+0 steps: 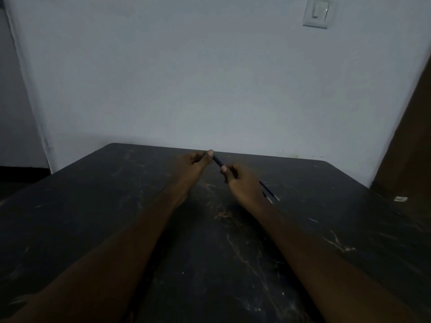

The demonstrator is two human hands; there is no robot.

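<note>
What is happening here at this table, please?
A person holds a thin dark pen between both hands above a scratched dark table. The left hand pinches one end and the right hand grips the other, perhaps to pull or twist it apart. Beyond the right hand, two more thin sticks show; whether they lie on the table is unclear.

table [93, 217]: dark, matt, scuffed - pale scratches and worn streaks | pen [218, 161]: dark, smooth, plastic-looking | wall [186, 78]: matt paint | switch plate [316, 12]: smooth pale plastic, slight sheen
</note>
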